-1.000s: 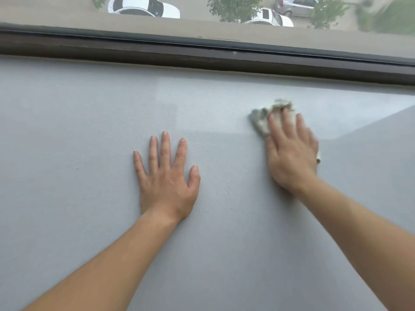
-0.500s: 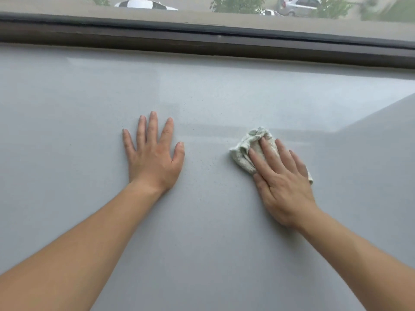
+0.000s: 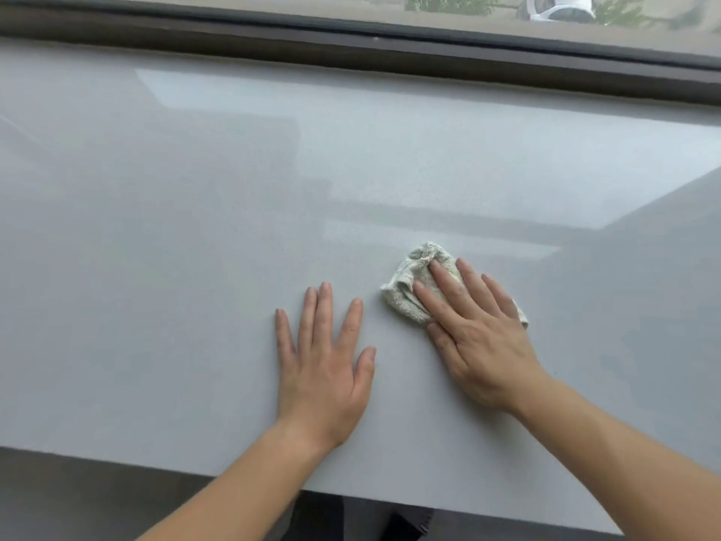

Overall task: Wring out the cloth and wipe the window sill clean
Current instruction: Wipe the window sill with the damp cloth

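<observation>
A small crumpled pale cloth lies on the wide grey window sill. My right hand presses flat on the cloth with straight fingers, covering most of it; one corner peeks out by the little finger. My left hand rests flat on the bare sill just left of the cloth, fingers spread, holding nothing.
The dark window frame runs along the far side of the sill, with glass above it showing trees and a parked car. The sill's near edge crosses the bottom of the view, dark floor below.
My right hand has dragged the cloth toward me and leftward, closer to my left hand. The view has pulled back, so the sill's near edge now shows.
</observation>
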A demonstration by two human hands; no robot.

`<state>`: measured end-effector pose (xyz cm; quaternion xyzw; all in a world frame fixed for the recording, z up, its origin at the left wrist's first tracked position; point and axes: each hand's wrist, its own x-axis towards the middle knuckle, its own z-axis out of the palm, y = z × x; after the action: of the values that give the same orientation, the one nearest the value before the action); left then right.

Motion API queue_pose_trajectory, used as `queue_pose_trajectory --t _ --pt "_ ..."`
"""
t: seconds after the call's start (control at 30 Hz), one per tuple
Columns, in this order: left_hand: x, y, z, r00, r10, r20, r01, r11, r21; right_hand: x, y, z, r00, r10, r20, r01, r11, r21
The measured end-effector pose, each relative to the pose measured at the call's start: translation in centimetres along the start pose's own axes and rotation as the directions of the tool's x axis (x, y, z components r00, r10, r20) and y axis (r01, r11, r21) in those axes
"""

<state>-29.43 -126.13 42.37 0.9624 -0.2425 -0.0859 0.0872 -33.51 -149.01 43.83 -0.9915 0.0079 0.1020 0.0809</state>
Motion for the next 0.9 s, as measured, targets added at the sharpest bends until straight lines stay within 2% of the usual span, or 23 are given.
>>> queue_pose_trajectory --t 0.07,0.17,0.23,0.27,0.37,0.43,0.5,0.53,0.63,0.7,0.8,0.9 --pt "0.1 -0.1 0.2 1.0 0.003 0.015 -0.004 0.998 0.064 0.7 2.7 -0.7 1.0 0.015 -0.016 -0.016 1.0 -0.012" --pt "0.0 0.1 0.2 1.0 -0.016 0.024 0.014 0.997 0.078 2.6 4.6 -1.7 0.967 0.255 -0.009 -0.253 0.962 0.102" --pt "-0.1 0.2 0.2 0.999 -0.029 0.022 0.027 0.997 0.073 2.0 2.4 -1.1 0.933 0.356 -0.04 -0.349 0.929 0.125" --pt "-0.1 0.2 0.2 0.999 -0.033 0.019 0.032 0.997 0.069 0.8 0.6 -0.5 0.933 0.355 -0.065 -0.347 0.931 0.114" --pt "0.1 0.1 0.1 0.999 -0.034 0.005 0.034 0.999 0.043 -4.9 -3.4 1.8 0.989 0.134 -0.068 -0.132 0.991 0.029" --pt "0.0 0.1 0.1 0.999 -0.035 0.007 0.034 0.999 0.04 -6.9 -2.4 2.2 0.999 -0.015 -0.034 0.015 1.0 -0.001" --pt "-0.1 0.2 -0.1 0.999 -0.033 0.016 0.033 0.999 0.038 -6.7 -0.1 2.0 0.998 -0.055 -0.038 0.054 0.998 -0.027" --pt "-0.2 0.2 -0.1 0.999 -0.034 0.019 0.034 0.999 0.035 -6.1 0.8 1.6 0.999 -0.013 -0.052 0.012 1.0 -0.022" --pt "-0.1 0.2 -0.2 0.999 -0.042 0.025 0.041 0.999 0.025 -4.4 0.2 1.1 0.961 0.269 -0.071 -0.26 0.96 0.107" --pt "-0.1 0.2 -0.1 0.999 -0.04 0.024 0.039 0.999 0.025 -5.4 -2.7 1.7 0.937 0.34 -0.085 -0.329 0.937 0.119" --pt "-0.1 0.2 -0.2 0.999 -0.037 0.023 0.036 0.999 0.018 -11.0 -7.0 3.5 0.986 0.136 -0.099 -0.131 0.99 0.051" --pt "-0.2 0.0 -0.2 0.999 -0.031 0.021 0.031 0.999 -0.01 -14.3 -5.4 4.1 0.997 -0.063 -0.048 0.064 0.998 0.015"
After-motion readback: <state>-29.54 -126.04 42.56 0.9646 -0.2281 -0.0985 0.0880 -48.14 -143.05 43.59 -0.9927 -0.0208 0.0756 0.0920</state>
